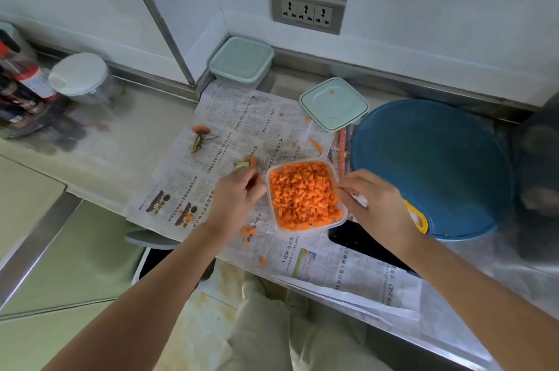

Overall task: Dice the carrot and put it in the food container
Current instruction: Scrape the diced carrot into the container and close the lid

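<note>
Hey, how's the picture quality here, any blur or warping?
Head view: wide-angle warp slants the wall trim; diced carrot in the food container looks fairly sharp; bottles at far left are smeared; the right edge is dark and soft; light is even, without hard shadows.

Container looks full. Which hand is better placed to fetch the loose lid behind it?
Right, probably. The right hand sits at the right rim of the food container, and the lid lies behind on that side; the left hand would cross the diced carrot.
</note>
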Demonstrator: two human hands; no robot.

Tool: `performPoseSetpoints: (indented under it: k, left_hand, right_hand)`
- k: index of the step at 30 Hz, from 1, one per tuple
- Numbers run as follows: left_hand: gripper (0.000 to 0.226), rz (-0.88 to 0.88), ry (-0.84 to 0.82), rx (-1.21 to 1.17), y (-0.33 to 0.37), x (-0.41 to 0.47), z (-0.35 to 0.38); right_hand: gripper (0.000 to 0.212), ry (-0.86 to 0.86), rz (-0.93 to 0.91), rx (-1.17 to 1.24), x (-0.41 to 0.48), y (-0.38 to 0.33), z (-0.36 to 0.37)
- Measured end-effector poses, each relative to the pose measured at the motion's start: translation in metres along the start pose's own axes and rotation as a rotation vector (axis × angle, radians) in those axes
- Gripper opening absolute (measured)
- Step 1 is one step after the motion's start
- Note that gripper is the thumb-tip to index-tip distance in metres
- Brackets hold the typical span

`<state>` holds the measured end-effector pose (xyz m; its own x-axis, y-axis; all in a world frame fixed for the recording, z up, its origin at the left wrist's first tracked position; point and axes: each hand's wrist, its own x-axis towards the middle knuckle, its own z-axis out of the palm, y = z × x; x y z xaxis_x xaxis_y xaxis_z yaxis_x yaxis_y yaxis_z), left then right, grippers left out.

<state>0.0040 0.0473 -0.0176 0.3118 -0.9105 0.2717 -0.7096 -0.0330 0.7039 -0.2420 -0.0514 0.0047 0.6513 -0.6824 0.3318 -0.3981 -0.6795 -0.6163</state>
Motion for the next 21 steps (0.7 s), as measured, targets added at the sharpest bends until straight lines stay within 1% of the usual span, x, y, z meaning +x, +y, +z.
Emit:
performPoseSetpoints:
  k: [2, 3, 4, 6, 9, 12, 13, 15, 18, 19, 21]
  left_hand:
    - [0.031, 0.054, 0.005, -0.066, 0.031, 0.018, 0.006]
    - [0.032, 0.086, -0.031, -0.063, 0.042, 0.026, 0.012]
    - [0.034, 0.112, -0.089, -0.037, 0.05, 0.032, 0.019]
    - [0.034, 0.155, -0.226, 0.048, 0.052, 0.037, 0.033]
    - [0.027, 0.189, -0.319, 0.087, 0.046, 0.034, 0.037]
    - [0.016, 0.175, -0.359, -0.01, 0.043, 0.03, 0.026]
    - [0.018, 0.159, -0.365, -0.046, 0.042, 0.028, 0.021]
    - [0.022, 0.113, -0.341, -0.09, 0.042, 0.023, 0.011]
    - [0.022, 0.048, -0.219, -0.117, 0.033, 0.014, -0.008]
    - [0.022, 0.032, -0.176, -0.107, 0.031, 0.012, -0.014]
    - [0.027, -0.022, -0.126, -0.049, 0.022, 0.008, -0.03]
  right_hand:
    - [0.006, 0.03, -0.019, 0.015, -0.01, -0.008, 0.002]
    - [0.006, 0.036, -0.036, 0.028, -0.014, -0.011, 0.004]
    - [0.007, 0.034, -0.046, 0.046, -0.018, -0.014, 0.006]
    - [0.017, 0.013, -0.046, 0.075, -0.027, -0.018, 0.009]
    - [0.027, -0.054, -0.067, 0.087, -0.042, -0.021, 0.013]
    - [0.023, -0.146, -0.126, 0.056, -0.054, -0.024, 0.022]
    - [0.021, -0.186, -0.154, 0.051, -0.057, -0.025, 0.027]
    - [0.022, -0.276, -0.224, 0.032, -0.061, -0.031, 0.04]
    - [0.035, -0.384, -0.301, -0.05, -0.055, -0.048, 0.067]
    - [0.041, -0.432, -0.298, -0.068, -0.051, -0.054, 0.078]
    - [0.063, -0.59, -0.262, -0.065, -0.038, -0.065, 0.099]
